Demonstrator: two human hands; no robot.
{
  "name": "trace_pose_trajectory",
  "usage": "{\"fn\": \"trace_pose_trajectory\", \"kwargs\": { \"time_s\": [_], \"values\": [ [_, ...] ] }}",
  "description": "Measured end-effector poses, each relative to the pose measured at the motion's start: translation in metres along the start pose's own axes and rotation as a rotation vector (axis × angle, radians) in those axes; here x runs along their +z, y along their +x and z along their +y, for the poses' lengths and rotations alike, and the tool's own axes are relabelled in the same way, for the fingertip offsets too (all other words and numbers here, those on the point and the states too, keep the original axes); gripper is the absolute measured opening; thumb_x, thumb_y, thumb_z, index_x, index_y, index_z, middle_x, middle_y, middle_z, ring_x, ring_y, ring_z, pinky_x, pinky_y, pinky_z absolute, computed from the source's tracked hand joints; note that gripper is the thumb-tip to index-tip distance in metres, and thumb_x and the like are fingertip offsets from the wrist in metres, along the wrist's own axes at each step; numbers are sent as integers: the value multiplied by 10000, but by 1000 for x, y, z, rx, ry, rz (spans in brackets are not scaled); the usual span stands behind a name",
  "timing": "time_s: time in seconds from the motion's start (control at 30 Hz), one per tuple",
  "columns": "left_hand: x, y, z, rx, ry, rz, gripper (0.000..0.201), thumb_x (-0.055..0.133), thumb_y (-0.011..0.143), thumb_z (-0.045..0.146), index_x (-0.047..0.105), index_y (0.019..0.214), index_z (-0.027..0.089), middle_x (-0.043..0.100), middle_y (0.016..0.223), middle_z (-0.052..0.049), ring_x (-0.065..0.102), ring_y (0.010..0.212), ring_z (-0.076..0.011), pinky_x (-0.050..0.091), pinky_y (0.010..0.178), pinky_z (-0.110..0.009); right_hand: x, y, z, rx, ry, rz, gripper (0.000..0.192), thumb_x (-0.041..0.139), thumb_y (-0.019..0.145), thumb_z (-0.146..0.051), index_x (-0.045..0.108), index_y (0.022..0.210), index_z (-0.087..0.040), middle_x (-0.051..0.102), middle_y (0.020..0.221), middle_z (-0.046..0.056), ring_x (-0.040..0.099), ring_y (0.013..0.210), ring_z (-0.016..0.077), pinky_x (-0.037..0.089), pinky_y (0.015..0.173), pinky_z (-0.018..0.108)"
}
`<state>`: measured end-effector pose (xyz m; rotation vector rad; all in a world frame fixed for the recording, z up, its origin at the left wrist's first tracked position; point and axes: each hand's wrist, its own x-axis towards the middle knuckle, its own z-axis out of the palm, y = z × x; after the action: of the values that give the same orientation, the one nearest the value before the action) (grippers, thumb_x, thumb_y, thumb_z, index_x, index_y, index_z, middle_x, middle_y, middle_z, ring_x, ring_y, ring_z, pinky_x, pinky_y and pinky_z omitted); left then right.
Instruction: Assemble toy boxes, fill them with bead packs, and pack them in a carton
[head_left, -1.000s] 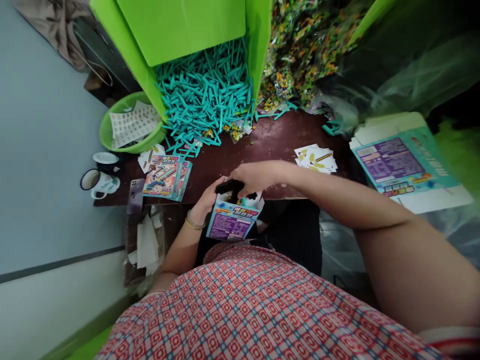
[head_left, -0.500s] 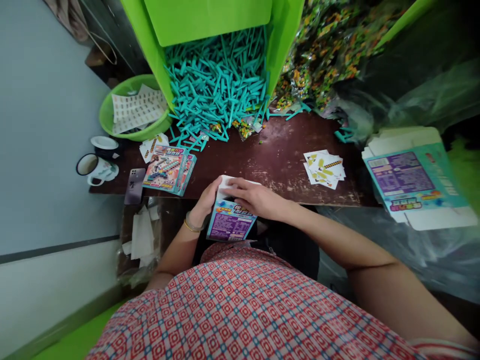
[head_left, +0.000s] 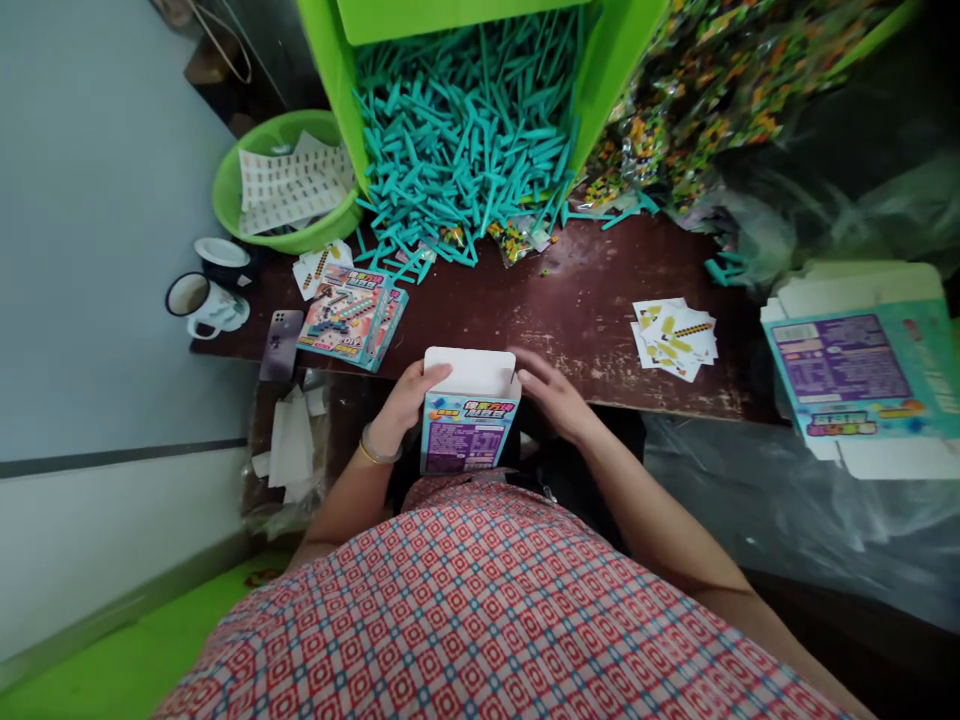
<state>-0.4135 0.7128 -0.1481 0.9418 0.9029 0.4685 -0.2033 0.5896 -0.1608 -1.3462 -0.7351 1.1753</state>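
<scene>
Purple-labelled toy box (head_left: 468, 425) between both hands (head_left: 480, 395)

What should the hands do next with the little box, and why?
Probably tuck the white top flap into the small box. The left hand grips its side, the right hand rests beside it, and the flap lies folded over but looks untucked.

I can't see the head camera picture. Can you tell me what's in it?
A person in a red checked shirt holds a small printed box between the left hand and right hand at the edge of a dark brown table. Behind it, teal plastic sticks spill from a green bin; a finished box and cards lie nearby.
</scene>
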Motion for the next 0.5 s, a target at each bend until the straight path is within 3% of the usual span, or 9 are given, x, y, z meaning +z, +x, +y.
{"fn": "trace_pose_trajectory", "kwargs": {
  "time_s": [0.1, 0.17, 0.27, 0.37, 0.43, 0.5],
  "values": [
    [9, 0, -2, 38, -51, -11, 507, 944, 590, 463, 732, 922, 143, 762, 797, -40, 679, 672, -182, 517, 652, -279, 11, 3, 23, 328, 258, -216, 587, 893, 637, -570, 779, 1077, -199, 812, 1091, 98, 752, 1035, 291, 568, 1021, 468],
    [13, 1, -4, 83, -72, -30, 468, 921, 609, 425, 727, 939, 155, 756, 813, -20, 669, 672, -165, 503, 642, -261, 14, 9, 26, 333, 216, -223, 538, 920, 591, -477, 789, 1017, -175, 819, 984, 92, 760, 923, 279, 591, 956, 450],
    [12, 1, -6, 69, -60, -54, 448, 865, 649, 368, 749, 1026, 155, 761, 845, -19, 673, 693, -158, 504, 659, -255, 5, 18, 15, 49, -205, -208, 378, 833, 740, -472, 815, 983, -183, 810, 1015, 93, 741, 914, 263, 595, 899, 420],
    [5, 2, -8, 32, -34, -81, 536, 814, 655, 253, 746, 1179, 166, 783, 958, -43, 709, 801, -177, 529, 744, -272, -6, 24, 0, -292, -671, -241, 339, 669, 931, -422, 816, 1163, -223, 775, 1198, 118, 727, 1037, 279, 567, 960, 438],
    [-1, 3, -11, 56, -52, -88, 611, 777, 636, 192, 726, 1245, 189, 783, 1064, -55, 723, 897, -189, 535, 803, -280, -6, 25, -5, -381, -753, -318, 411, 624, 975, -442, 767, 1297, -232, 767, 1238, 130, 720, 1097, 298, 550, 1006, 467],
    [-6, 4, -14, 86, -56, -87, 677, 742, 634, 167, 696, 1307, 216, 761, 1189, -67, 724, 962, -194, 535, 829, -285, 0, 25, -7, -362, -657, -405, 455, 564, 1015, -512, 756, 1317, -232, 767, 1261, 120, 711, 1158, 295, 531, 1059, 476]
  ]
}}
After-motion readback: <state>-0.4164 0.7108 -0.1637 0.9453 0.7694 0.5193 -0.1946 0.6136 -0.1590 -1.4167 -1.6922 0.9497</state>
